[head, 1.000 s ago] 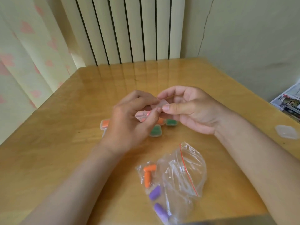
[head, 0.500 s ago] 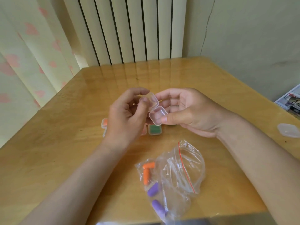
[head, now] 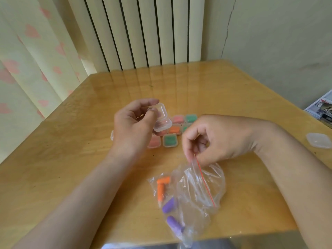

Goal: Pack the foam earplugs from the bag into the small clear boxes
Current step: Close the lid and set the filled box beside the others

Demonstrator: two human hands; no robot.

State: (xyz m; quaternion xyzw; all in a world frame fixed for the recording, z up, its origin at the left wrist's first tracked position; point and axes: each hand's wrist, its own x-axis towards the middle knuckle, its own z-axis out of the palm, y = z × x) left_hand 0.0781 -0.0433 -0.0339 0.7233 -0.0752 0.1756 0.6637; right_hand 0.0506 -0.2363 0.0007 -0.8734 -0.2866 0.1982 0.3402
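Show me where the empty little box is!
In the head view the open empty box is held in the left hand, left of centre, just over the filled boxes on the table.

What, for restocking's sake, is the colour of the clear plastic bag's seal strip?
Red: the thin seal strip shows clearly in the head view.

One crumpled clear plastic zip bag (head: 197, 184) holds four foam earplugs (head: 175, 224): two orange earplugs (head: 160, 192) and two purple earplugs (head: 168, 205). Nine small clear plastic boxes (head: 191, 118) show: one open empty box (head: 162, 125), one lone clear box (head: 318, 140) at the right, two pink-filled boxes (head: 178, 119), three green-filled boxes (head: 170, 140), one orange-filled box (head: 174, 129), and one half-hidden box (head: 112, 135) with unseen contents.
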